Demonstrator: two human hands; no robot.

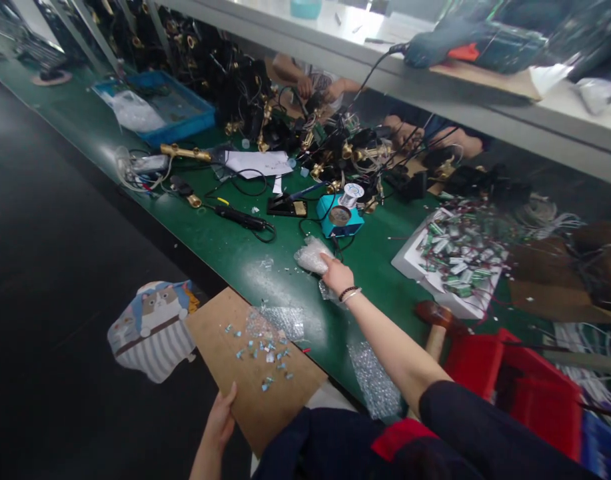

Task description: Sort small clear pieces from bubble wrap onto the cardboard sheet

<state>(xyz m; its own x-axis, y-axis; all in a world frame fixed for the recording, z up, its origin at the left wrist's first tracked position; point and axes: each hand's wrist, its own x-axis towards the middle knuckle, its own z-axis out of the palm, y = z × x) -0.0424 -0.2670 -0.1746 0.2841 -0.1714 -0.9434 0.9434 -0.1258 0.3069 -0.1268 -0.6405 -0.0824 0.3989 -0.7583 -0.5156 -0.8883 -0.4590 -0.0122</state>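
Observation:
My left hand point(222, 415) grips the near left edge of a brown cardboard sheet point(218, 310), thumb on top. Scattered over the sheet are several small blue parts point(258, 347) and a piece of bubble wrap point(258, 324). My right hand point(338, 275) is closed on a crumpled wad of bubble wrap point(312, 256) at the tabletop, near the blue solder-wire stand point(341, 220). Under my right wrist lies some more clear plastic point(330, 292).
A soldering iron holder point(287, 205) and a black electric screwdriver point(239, 219) lie beyond. To the right are a white foam box point(410, 257) of green-and-white parts, a mallet point(435, 327) and red bins point(472, 363). Other people's hands point(318, 88) work across the bench, under the shelf point(305, 41).

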